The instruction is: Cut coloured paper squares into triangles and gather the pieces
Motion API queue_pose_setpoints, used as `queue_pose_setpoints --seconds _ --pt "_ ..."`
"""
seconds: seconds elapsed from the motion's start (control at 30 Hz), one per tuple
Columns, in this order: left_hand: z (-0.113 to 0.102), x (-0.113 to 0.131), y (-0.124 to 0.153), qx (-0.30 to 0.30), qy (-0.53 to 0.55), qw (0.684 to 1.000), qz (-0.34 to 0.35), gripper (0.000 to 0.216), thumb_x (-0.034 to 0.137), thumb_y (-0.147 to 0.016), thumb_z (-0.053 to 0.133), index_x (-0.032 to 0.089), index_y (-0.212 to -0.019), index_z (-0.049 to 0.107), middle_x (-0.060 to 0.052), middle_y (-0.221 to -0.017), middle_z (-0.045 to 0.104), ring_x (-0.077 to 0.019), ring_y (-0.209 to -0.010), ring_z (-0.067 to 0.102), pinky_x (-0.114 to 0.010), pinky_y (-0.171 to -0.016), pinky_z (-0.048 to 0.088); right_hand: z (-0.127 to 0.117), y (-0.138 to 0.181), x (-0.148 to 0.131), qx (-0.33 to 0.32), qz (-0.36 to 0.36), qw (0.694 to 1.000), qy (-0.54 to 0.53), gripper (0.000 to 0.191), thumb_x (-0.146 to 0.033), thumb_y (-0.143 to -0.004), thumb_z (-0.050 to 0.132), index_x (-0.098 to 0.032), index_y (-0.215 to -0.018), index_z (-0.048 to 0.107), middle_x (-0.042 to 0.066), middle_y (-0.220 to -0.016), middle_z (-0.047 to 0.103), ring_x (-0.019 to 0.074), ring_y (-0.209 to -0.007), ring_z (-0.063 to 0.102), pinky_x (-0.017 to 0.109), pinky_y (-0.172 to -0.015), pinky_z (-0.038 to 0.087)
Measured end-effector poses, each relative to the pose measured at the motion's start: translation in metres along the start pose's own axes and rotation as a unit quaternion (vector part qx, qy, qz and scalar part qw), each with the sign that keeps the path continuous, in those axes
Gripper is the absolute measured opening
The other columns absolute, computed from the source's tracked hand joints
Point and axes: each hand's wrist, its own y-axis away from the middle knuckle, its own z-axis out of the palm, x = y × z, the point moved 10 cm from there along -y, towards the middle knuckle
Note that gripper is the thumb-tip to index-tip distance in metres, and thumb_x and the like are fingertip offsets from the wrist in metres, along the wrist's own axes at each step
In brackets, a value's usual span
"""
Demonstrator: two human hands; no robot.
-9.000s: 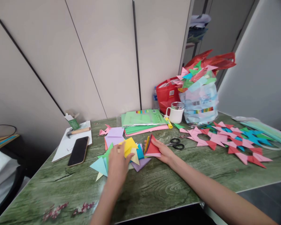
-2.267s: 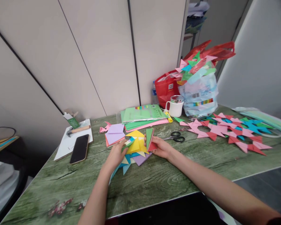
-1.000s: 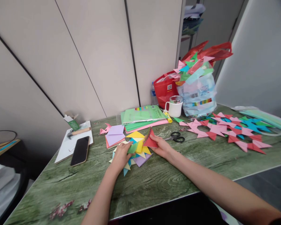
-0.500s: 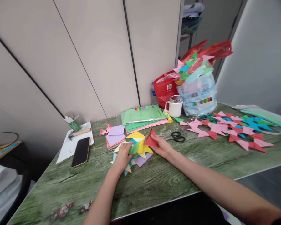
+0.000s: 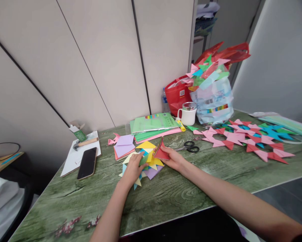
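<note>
My left hand (image 5: pixel 133 168) is closed on a green and yellow folded paper piece (image 5: pixel 146 159), above several yellow, blue and cream folded papers on the table. Between the fingers of my right hand (image 5: pixel 174 159) is a red folded paper piece (image 5: pixel 162 152), tilted with its point up. The two held pieces are close together; whether they touch, I cannot tell. Beneath them a purple paper (image 5: pixel 154 172) lies partly covered. Scissors (image 5: pixel 190 147) with black handles rest just beyond my right hand.
Purple and red sheets (image 5: pixel 124 145) lie behind my left hand. Further left are a phone (image 5: pixel 87 163) and a hammer (image 5: pixel 86 143). Green paper packs (image 5: pixel 154 123), a white mug (image 5: pixel 187 115) and a stuffed plastic bag (image 5: pixel 213 99) stand at the back. Pink and red paper rings (image 5: pixel 235 137) spread rightward.
The red paper in my right hand has tilted a little and shifted slightly left. My left hand stays nearly in place on the green and yellow piece.
</note>
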Motion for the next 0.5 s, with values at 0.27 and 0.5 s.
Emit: queue_pose_setpoints --seconds 0.27,0.5 --pt "-0.01 -0.004 0.001 0.037 -0.054 0.997 -0.037 0.04 0.016 -0.086 0.043 0.02 -0.126 0.044 -0.005 -0.084 0.064 -0.0187 -0.079 0.06 -0.031 -0.07 0.048 0.013 0.007 0.001 -0.027 0.008 1.0 0.008 0.008 -0.01 -0.081 0.056 -0.013 -0.08 0.064 0.005 -0.076 0.073 0.0142 -0.07 0.069 0.025 -0.071 0.055" --pt "-0.033 0.006 0.003 0.102 -0.113 0.988 -0.04 0.05 0.015 -0.089 0.035 0.017 -0.138 0.029 -0.01 -0.089 0.065 -0.0209 -0.074 0.06 -0.032 -0.068 0.045 0.028 0.016 0.007 -0.071 0.029 0.997 0.031 0.01 -0.009 -0.078 0.06 -0.009 -0.087 0.063 0.012 -0.085 0.072 0.0198 -0.076 0.07 0.031 -0.073 0.055"
